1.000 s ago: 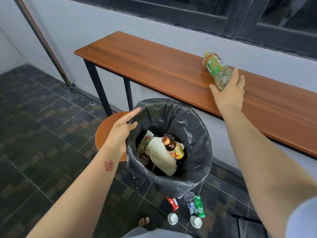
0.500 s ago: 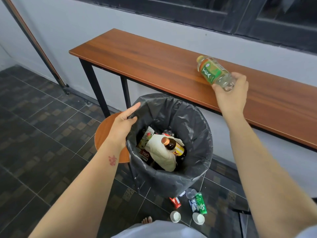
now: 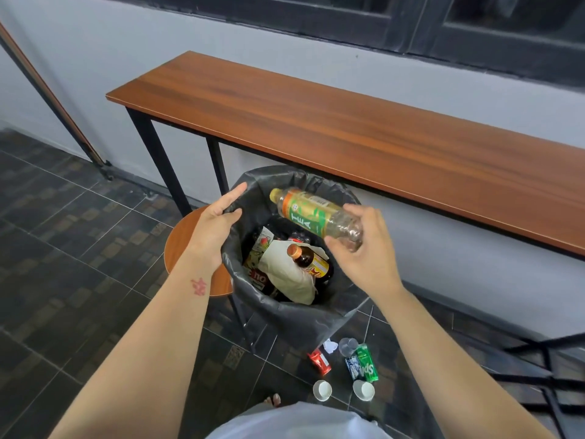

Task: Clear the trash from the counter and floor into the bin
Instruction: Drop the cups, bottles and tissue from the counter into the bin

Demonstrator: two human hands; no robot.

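Observation:
A clear tea bottle (image 3: 311,214) with a green and orange label lies tilted over the mouth of the bin (image 3: 286,312), which has a black bag liner. My right hand (image 3: 364,251) grips the bottle by its base. My left hand (image 3: 218,228) holds the liner's left rim, thumb inside the bag. Inside the bin lie a brown bottle (image 3: 308,259), a crumpled paper bag (image 3: 286,274) and cartons. The wooden counter (image 3: 364,137) behind the bin is bare.
On the tiled floor right of the bin lie a green can (image 3: 367,364), a blue can (image 3: 352,365), a red wrapper (image 3: 319,361), a clear plastic cup (image 3: 347,345) and two white cups (image 3: 322,390). A round wooden stool (image 3: 180,245) stands left of the bin. Black metal frame at lower right.
My right hand closed on the tea bottle, lifted it off the counter and carried it down and left over the bin's mouth. My left hand stayed on the liner rim.

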